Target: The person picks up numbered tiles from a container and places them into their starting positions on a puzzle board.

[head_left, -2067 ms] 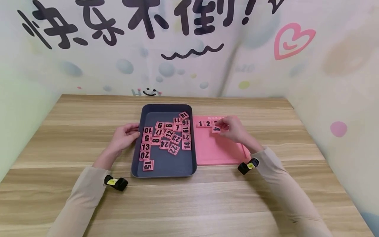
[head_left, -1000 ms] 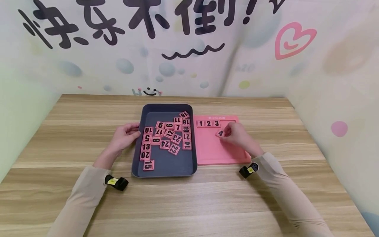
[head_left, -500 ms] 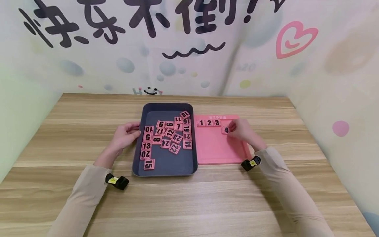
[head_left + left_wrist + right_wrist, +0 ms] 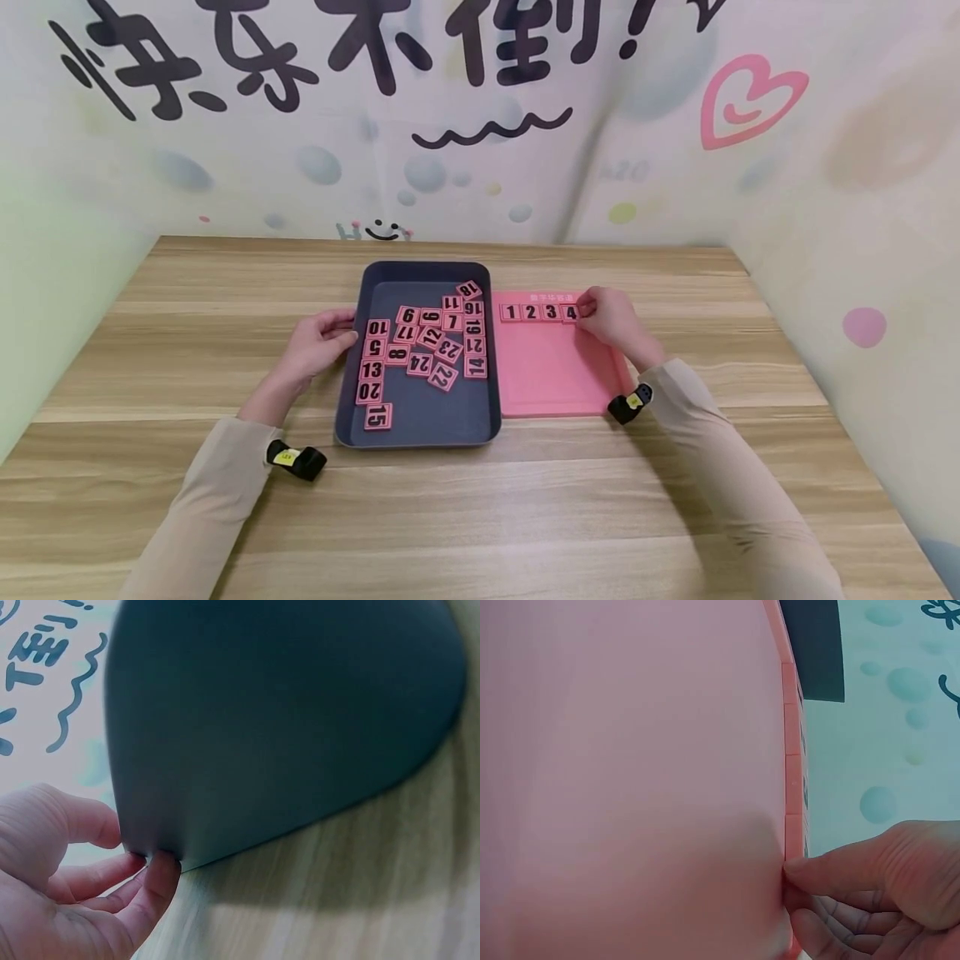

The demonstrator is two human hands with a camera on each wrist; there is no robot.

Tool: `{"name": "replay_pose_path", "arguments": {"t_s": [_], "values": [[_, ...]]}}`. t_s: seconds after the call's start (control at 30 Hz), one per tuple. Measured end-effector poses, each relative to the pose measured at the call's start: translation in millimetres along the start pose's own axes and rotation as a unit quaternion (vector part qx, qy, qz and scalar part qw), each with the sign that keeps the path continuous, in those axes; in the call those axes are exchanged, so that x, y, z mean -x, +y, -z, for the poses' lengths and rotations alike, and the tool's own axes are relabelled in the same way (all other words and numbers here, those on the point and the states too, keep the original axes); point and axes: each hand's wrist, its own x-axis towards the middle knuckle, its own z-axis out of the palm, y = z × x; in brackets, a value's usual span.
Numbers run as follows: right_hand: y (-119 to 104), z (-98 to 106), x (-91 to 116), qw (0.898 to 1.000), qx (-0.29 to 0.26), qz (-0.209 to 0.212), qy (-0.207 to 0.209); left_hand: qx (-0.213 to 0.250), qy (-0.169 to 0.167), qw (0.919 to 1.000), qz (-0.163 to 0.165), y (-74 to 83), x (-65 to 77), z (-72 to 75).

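My left hand (image 4: 315,344) is at the left side of a dark grey tray (image 4: 438,421), fingers and thumb on its edge. In the left wrist view the thumb and fingertips of that hand (image 4: 82,877) hold the tray's rim. My right hand (image 4: 613,323) pinches the right end of a pink number tile marked 4 (image 4: 570,312). That tile sits at the end of a row after tiles 1 (image 4: 511,312), 2 (image 4: 531,312) and 3 (image 4: 551,312), along the top of a pink board (image 4: 555,371). The right wrist view shows the row edge-on.
Several loose number tiles lie in the tray at various angles, among them 15 (image 4: 378,416), 22 (image 4: 443,377) and 18 (image 4: 468,290). Tray and board stand side by side on a wooden table (image 4: 480,517). A printed wall (image 4: 262,175) rises behind the table.
My right hand has turned tile 4 from sideways to upright, moved it right, then up into the row beside 3. The left hand stays on the tray.
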Motion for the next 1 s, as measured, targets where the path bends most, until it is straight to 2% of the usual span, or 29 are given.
{"name": "replay_pose_path", "arguments": {"t_s": [0.17,0.53,0.63,0.73,0.83,1.0], "values": [[-1,0,-2,1.000,0.008,-0.005,0.005,-0.001,-0.001,1.0000,0.003,-0.7,0.0,-1.3],[2,4,-3,1.000,-0.013,-0.011,0.000,0.000,-0.003,1.0000,0.001,0.5,-1.0,-2.2],[-2,10,-2,1.000,-0.018,0.004,0.002,0.000,-0.006,1.0000,0.002,0.8,-2.0,-2.7],[-16,16,-3,1.000,-0.028,0.014,-0.002,0.002,-0.005,1.0000,0.006,1.6,-2.3,-2.3],[-40,20,-5,0.999,-0.048,0.013,-0.018,0.005,-0.003,0.9999,0.011,2.8,-1.5,-1.6],[-80,12,-11,0.997,-0.073,0.021,-0.033,0.006,-0.003,0.9999,0.012,1.8,-0.7,-1.0]]}}
